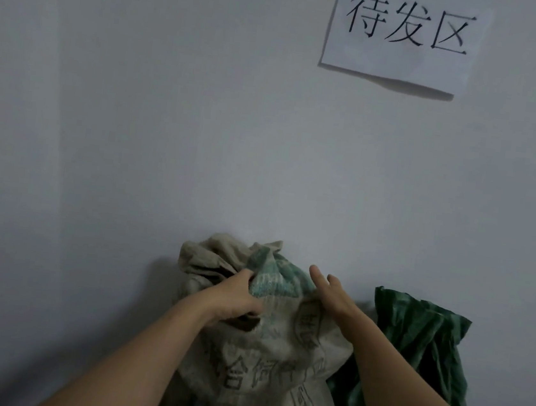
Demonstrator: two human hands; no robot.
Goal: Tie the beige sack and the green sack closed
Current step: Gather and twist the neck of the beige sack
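Against grey wall (168, 124), left hand (232, 299) grips beige sack (274, 370) neck; right hand (333, 293) hovers spread.

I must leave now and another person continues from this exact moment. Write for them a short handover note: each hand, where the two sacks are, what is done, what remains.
Left hand: closed on the gathered neck fabric of the beige sack.
Right hand: open, fingers extended, resting against the upper right side of the beige sack, gripping nothing.
Beige sack: upright against the wall, mouth bunched; no tie or knot visible.
Green sack: to its right against the wall, top loose and crumpled, untouched.
Done: neck of the beige sack gathered only.
Left: tie the beige sack, then gather and tie the green sack.
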